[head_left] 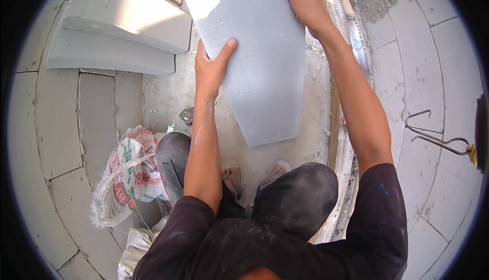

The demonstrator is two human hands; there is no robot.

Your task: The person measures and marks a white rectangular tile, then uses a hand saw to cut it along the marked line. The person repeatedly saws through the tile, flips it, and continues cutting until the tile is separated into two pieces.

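A large light-grey aerated concrete block [265, 71] is held up in front of my legs, its face towards me and bright sun on its upper left corner. My left hand [214, 68] grips its left edge, the thumb lying on the face and the other fingers hidden behind. Higher up, my right hand [308, 7] clasps the right edge, its thumb on the face and its fingers mostly out of sight. The block's narrower-looking lower end hangs above the dusty floor [170, 107], near my sandalled feet.
Pale blocks [117, 50] lie stacked at the far left. Block walls rise on the left [56, 127] and right [412, 66]. A torn woven sack [135, 170] sits by my left knee. Wooden strips [333, 122] run along the right. Metal hooks [440, 140] hang at the right edge.
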